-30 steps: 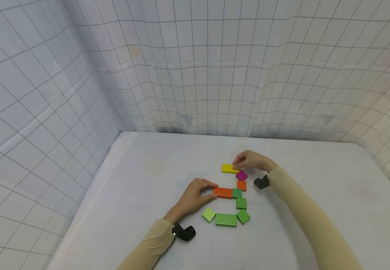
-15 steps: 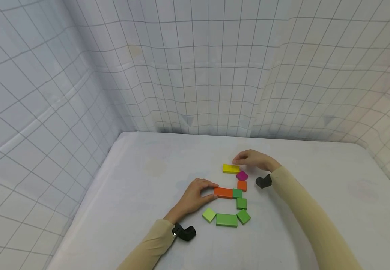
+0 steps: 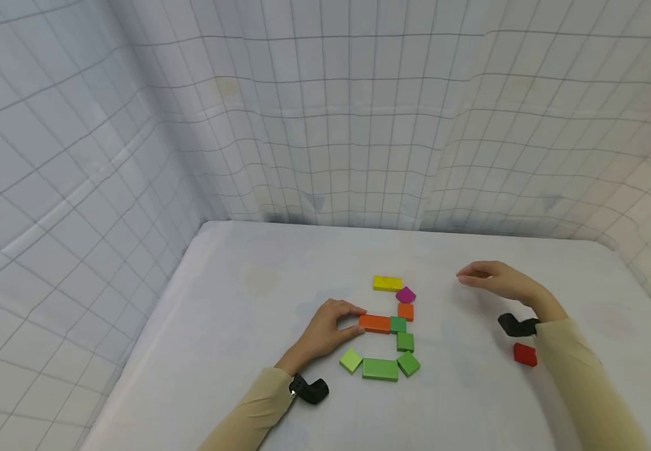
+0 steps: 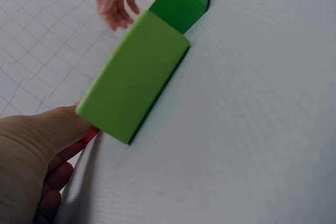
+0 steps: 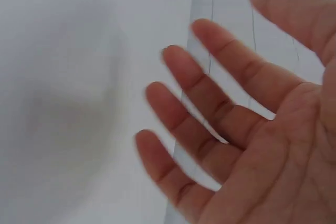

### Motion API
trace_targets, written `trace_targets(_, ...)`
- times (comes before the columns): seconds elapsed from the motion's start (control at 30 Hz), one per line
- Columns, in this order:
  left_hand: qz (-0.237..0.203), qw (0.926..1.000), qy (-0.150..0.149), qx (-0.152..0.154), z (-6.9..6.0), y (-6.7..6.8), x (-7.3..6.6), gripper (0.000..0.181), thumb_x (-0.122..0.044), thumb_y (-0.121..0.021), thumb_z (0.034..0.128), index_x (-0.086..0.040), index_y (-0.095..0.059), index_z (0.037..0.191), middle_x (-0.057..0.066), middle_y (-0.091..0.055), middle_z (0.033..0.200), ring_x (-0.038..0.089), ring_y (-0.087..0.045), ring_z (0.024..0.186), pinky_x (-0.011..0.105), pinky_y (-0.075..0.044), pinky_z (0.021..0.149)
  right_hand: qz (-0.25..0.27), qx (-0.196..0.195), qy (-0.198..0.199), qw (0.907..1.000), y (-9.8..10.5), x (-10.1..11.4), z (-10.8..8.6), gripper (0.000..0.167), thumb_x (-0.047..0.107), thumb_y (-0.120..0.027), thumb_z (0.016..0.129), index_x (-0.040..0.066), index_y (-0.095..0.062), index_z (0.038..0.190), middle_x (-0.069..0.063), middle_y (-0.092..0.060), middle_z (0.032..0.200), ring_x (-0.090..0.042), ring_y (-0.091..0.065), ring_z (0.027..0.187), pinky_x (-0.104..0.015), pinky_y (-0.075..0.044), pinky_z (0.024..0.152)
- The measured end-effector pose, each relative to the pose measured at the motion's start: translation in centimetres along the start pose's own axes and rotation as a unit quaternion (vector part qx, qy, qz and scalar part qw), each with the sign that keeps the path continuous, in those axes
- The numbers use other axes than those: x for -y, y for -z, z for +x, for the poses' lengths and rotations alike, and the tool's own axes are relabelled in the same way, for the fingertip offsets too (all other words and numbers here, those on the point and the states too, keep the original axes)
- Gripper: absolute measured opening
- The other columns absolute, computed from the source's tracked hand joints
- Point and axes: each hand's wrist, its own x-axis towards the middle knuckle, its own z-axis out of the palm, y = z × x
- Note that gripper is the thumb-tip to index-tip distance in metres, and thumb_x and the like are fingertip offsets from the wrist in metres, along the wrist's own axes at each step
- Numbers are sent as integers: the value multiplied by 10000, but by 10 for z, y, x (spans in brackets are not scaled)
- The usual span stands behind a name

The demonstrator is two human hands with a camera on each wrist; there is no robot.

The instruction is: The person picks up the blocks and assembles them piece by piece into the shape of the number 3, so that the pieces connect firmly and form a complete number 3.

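Between thumb and fingers my left hand (image 3: 328,329) pinches the left end of an orange rectangular block (image 3: 374,324), which lies flat on the white surface. A small green block (image 3: 398,324) touches its right end. My right hand (image 3: 497,279) hovers over the surface right of the blocks, holding nothing. The right wrist view shows its fingers (image 5: 210,108) spread and slightly bent. Farther back, a yellow block (image 3: 387,284) lies beside a magenta block (image 3: 406,295), with a small orange block (image 3: 406,312) in front. In the left wrist view, the thumb mostly hides the pinched block.
A green square (image 3: 405,342), a tilted green square (image 3: 408,363), a long green block (image 3: 380,369) and a light green square (image 3: 350,361) continue the arrangement nearer me. A red block (image 3: 525,354) lies by the right sleeve. Grid-patterned curtains (image 3: 325,125) surround the white table (image 3: 280,263).
My right hand has left the yellow block and moved well to the right, empty. The red block has come into sight beside the right forearm. My left hand keeps its place on the orange block.
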Motion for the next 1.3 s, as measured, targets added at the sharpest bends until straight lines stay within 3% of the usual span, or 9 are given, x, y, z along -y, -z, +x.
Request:
trace_targets(0.13, 31, 9999, 96, 1, 0, 0, 1, 335, -320, -710, 862, -176, -684, 1163, -78, -641, 1107, 112, -507, 1012, 331, -406, 893, -369, 145, -269, 9989, 3, -25, -45, 334, 379, -627, 914, 79, -651, 1059, -21, -614, 976, -224, -540, 913, -383, -443, 766)
trace_targets(0.3, -27, 9999, 131, -1, 1, 0, 2, 325, -304, -723, 854, -188, -687, 1155, -94, -640, 1102, 100, -499, 987, 324, -407, 876, 31, 545, -354, 9979, -5, -45, -84, 329, 287, -709, 860, 32, -590, 1030, -25, -538, 804, -152, -499, 722, -282, -393, 626)
trace_targets(0.47, -64, 9999, 115, -4, 1, 0, 3, 325, -293, -727, 852, -187, -687, 1156, -101, -639, 1100, 95, -497, 980, 319, -407, 870, 410, 540, -184, 9975, -12, -57, -103, 347, 242, -710, 863, 43, -566, 1107, -23, -529, 827, -116, -499, 734, -261, -379, 618)
trace_targets(0.6, -81, 9999, 128, 12, 1, -1, 3, 326, -299, -722, 855, -186, -686, 1159, -101, -638, 1103, 95, -494, 975, 317, -407, 864, 634, 495, 310, 9963, -17, -65, -107, 251, 154, -713, 859, 47, -596, 1053, -2, -527, 787, -111, -481, 697, -273, -371, 568)
trace_targets(0.7, -63, 9999, 126, 3, 1, -1, 2, 325, -301, -718, 858, -186, -684, 1161, -98, -637, 1107, 97, -496, 978, 318, -408, 865, 639, 436, 686, 9946, -20, -67, -102, 178, 117, -716, 851, 65, -611, 985, 24, -523, 746, -104, -467, 663, -277, -360, 539)
trace_targets(0.77, -60, 9999, 122, -10, 1, 0, 2, 324, -300, -717, 860, -187, -684, 1161, -93, -637, 1108, 100, -498, 986, 320, -407, 873, 584, 398, 732, 9948, -21, -65, -95, 150, 127, -721, 848, 81, -619, 948, 38, -527, 728, -92, -463, 652, -272, -356, 542)
trace_targets(1.1, -86, 9999, 148, 6, 1, 2, 3, 322, -292, -722, 856, -176, -688, 1154, -79, -638, 1110, 109, -502, 1004, 327, -404, 887, 325, 36, 131, 9994, -27, -28, -26, 214, 242, -773, 800, 86, -657, 888, -18, -551, 739, -127, -469, 693, -265, -362, 626)
trace_targets(1.3, -112, 9999, 75, 14, 2, 0, 3, 326, -291, -721, 856, -172, -686, 1158, -84, -640, 1108, 104, -503, 992, 321, -406, 875, 200, -112, -169, 9996, -28, -12, 19, 248, 260, -783, 791, 57, -661, 866, -12, -542, 680, -150, -468, 645, -279, -372, 597)
